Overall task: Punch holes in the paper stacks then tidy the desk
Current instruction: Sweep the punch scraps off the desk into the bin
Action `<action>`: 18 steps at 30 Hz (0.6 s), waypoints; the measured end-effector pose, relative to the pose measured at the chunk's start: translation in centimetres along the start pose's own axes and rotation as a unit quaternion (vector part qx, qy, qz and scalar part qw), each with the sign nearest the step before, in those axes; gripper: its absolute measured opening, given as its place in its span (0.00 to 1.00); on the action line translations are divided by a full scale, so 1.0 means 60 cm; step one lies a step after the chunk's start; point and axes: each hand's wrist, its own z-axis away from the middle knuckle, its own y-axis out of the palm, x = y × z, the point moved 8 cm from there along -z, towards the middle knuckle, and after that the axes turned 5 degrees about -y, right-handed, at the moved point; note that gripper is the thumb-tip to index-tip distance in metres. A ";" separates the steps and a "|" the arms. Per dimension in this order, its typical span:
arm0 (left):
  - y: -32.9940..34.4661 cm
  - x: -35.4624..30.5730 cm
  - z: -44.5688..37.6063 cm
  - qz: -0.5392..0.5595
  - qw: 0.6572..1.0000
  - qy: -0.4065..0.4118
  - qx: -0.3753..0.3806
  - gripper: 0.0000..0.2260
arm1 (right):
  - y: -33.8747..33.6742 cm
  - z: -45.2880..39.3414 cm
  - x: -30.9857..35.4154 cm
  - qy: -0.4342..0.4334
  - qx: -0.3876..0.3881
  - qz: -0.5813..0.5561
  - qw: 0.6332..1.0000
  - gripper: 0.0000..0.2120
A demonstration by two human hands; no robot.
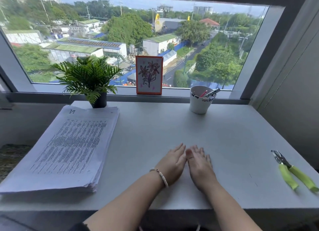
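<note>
My arms are bare from the bottom of the view up to my hands, with no sleeves over the forearms. On my left wrist, just behind my left hand (172,163), I wear a thin bracelet (161,176) of small pale beads, whitish to soft pink, strung in a single line, with one darker bead or clasp near the top of the wrist. My right hand (200,165) and its wrist carry nothing: I see no ring, watch or band there. My fingernails are short and plain as far as I can tell. Low at the bottom edge, near my left elbow, a bit of dark clothing (81,228) shows, too little to tell what it is.
</note>
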 end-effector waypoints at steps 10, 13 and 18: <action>-0.254 0.040 0.145 0.205 0.943 0.001 -0.262 0.04 | -0.043 0.054 0.022 -0.056 -0.194 -0.207 0.957 0.15; -0.373 0.087 0.246 0.175 0.896 -0.007 -0.408 0.21 | -0.025 0.070 0.068 -0.110 -0.193 -0.114 0.968 0.25; -0.499 0.265 0.427 0.166 0.813 -0.105 -0.548 0.19 | 0.066 0.089 0.168 -0.232 -0.127 0.073 0.962 0.24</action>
